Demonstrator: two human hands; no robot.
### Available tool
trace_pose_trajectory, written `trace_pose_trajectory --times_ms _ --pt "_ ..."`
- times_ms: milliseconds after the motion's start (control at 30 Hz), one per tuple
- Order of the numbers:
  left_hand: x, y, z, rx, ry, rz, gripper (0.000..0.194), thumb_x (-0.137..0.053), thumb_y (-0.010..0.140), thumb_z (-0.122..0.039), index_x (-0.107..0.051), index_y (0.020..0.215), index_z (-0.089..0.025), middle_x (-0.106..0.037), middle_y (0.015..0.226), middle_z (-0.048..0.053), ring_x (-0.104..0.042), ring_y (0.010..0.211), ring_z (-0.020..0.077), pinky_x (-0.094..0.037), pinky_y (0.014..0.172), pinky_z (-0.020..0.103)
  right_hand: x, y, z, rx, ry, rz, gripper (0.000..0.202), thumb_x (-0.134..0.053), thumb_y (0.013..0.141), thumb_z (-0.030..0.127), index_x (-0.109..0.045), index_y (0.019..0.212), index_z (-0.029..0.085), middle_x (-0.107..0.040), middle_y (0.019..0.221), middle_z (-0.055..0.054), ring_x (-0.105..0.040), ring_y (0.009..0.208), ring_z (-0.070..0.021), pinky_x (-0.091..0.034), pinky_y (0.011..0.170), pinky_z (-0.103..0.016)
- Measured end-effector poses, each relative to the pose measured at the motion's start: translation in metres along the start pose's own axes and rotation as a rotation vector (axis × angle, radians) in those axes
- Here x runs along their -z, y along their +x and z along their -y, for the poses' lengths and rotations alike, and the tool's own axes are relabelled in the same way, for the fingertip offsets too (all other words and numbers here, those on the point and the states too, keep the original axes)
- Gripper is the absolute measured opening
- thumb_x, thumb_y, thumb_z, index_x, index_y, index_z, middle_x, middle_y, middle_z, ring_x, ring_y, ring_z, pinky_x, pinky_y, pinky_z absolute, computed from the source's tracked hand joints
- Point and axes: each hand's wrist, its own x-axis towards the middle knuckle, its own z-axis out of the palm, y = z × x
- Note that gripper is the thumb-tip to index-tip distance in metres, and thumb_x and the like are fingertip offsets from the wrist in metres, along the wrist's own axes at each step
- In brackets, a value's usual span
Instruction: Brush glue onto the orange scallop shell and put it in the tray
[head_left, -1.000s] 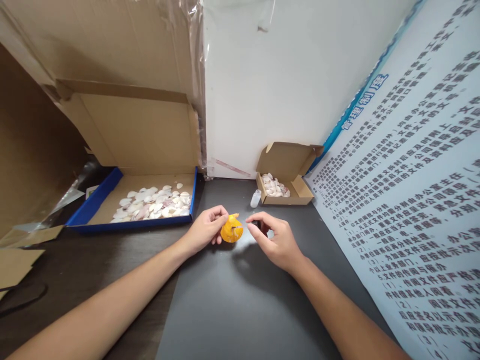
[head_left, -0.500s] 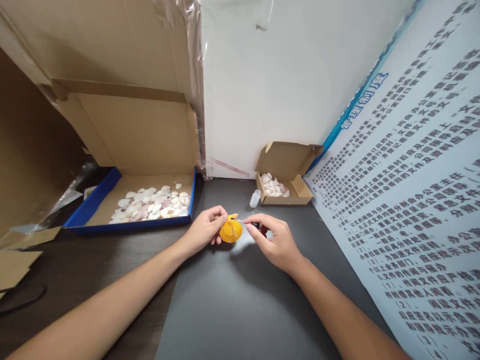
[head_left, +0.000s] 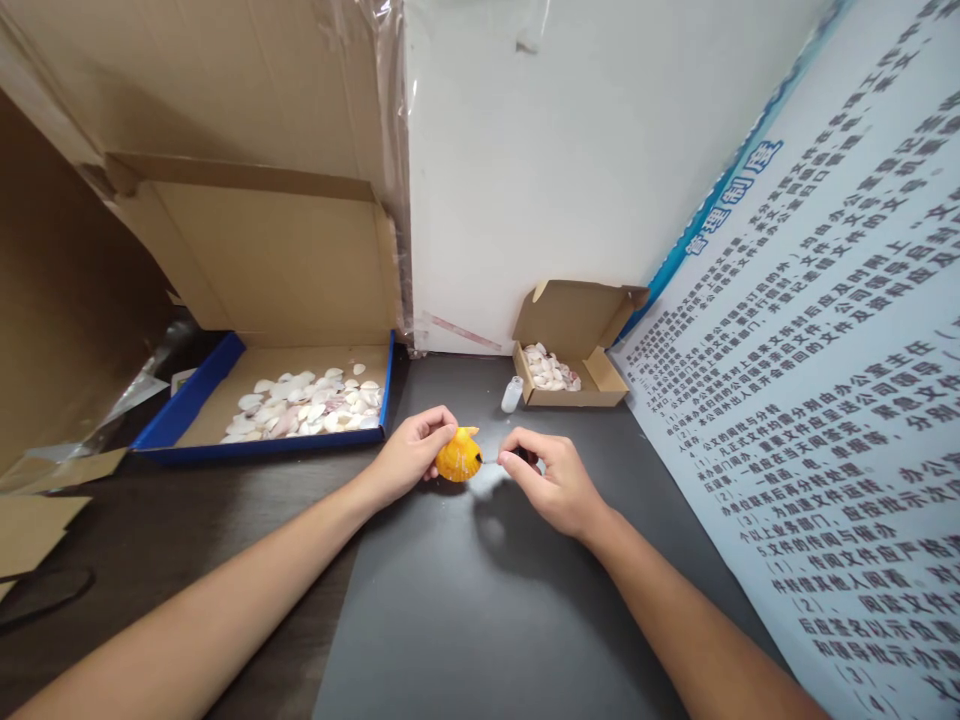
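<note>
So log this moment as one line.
left hand: holds yellow shell | right hand: dark-tipped tool at shell's edge | bottle: beside small box

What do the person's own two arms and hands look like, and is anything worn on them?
Both the left hand and the right hand are bare, without gloves. No sleeve shows on either forearm, and no watch, bracelet or ring can be seen. No markings stand out.

1. The left hand (head_left: 415,455) is pinching a yellow shell (head_left: 457,458).
2. The right hand (head_left: 553,476) is holding a thin black-handled tool (head_left: 528,457) at its rim.
3. Near the tabletop's (head_left: 465,620) far edge, a bottle (head_left: 512,395) is standing beside a small carton (head_left: 576,398), which is holding pale shells (head_left: 550,370).
</note>
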Motion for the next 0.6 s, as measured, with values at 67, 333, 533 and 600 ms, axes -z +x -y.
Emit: trace_pose_trajectory --times_ms 67,333,533,600 --pt "0.0 0.0003 0.0004 -0.001 0.004 0.003 0.026 -0.054 0.083 -0.043 -0.048 0.077 -0.018 -0.049 0.054 -0.008 -0.041 0.037 0.004 -0.034 0.035 0.014 0.0004 0.0004 0.0001 0.007 0.033 -0.028 0.019 -0.051 0.091 0.026 -0.06 0.077 0.018 -0.055 0.065 0.002 -0.045 0.057 -0.0114 -0.036 0.056 -0.023" --pt "-0.0005 -0.0006 0.0003 -0.003 -0.023 0.0 0.028 -0.055 0.082 -0.045 -0.047 0.076 -0.019 -0.05 0.052 -0.008 -0.042 0.036 0.0044 -0.034 0.034 0.014 0.0013 0.0 0.0 -0.013 0.015 0.015 0.022 -0.05 0.09 0.025 -0.059 0.071 0.018 -0.052 0.06 0.002 -0.042 0.053 -0.0106 -0.032 0.053 -0.023" --pt "-0.0004 0.0003 0.0014 0.007 -0.046 0.015 0.039 -0.061 0.078 -0.055 -0.047 0.078 -0.018 -0.057 0.054 -0.004 -0.048 0.035 0.0063 -0.032 0.033 0.014 -0.001 -0.0002 0.0 0.022 0.023 -0.054 0.017 -0.051 0.091 0.027 -0.063 0.084 0.018 -0.058 0.069 0.001 -0.046 0.058 -0.0115 -0.037 0.057 -0.023" --pt "-0.0003 0.0008 0.0025 0.001 -0.058 0.001 0.041 -0.062 0.077 -0.056 -0.048 0.078 -0.017 -0.057 0.054 -0.004 -0.047 0.035 0.0058 -0.033 0.034 0.014 -0.0008 0.0001 -0.0005 0.001 0.012 -0.012 0.019 -0.051 0.09 0.025 -0.061 0.076 0.018 -0.054 0.063 0.002 -0.044 0.055 -0.0111 -0.035 0.055 -0.023"
